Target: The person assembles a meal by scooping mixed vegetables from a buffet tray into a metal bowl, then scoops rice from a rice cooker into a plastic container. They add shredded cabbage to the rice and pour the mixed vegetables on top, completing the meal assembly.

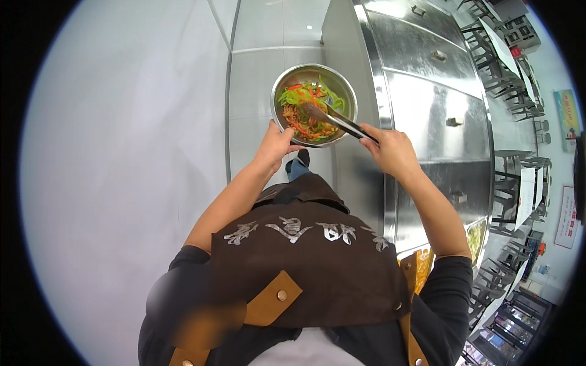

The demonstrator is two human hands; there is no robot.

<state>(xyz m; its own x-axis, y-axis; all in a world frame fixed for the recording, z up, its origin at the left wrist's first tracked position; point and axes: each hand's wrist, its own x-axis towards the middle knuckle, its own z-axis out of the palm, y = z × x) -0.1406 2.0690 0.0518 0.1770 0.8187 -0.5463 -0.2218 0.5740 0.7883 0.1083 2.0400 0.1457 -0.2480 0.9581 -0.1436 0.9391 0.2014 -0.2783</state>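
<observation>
A round metal bowl (276, 91) is held out in front of me, above the floor. My left hand (278, 145) grips its near left rim, the thumb over the edge and the fingers partly under it. Inside lies a mix of green and red pepper strips (297, 96) with browned, shredded-looking pieces. My right hand (390, 149) is closed round a pair of metal tongs (354, 127) with dark handles. Their tips reach into the food from the right; whether they pinch any of it I cannot tell.
A stainless steel counter (427, 110) with handled lids runs along my right. Near my right elbow, food trays (476, 238) are set into it. A white wall (134, 122) stands close on my left. Tables and chairs (519, 195) fill the room beyond the counter.
</observation>
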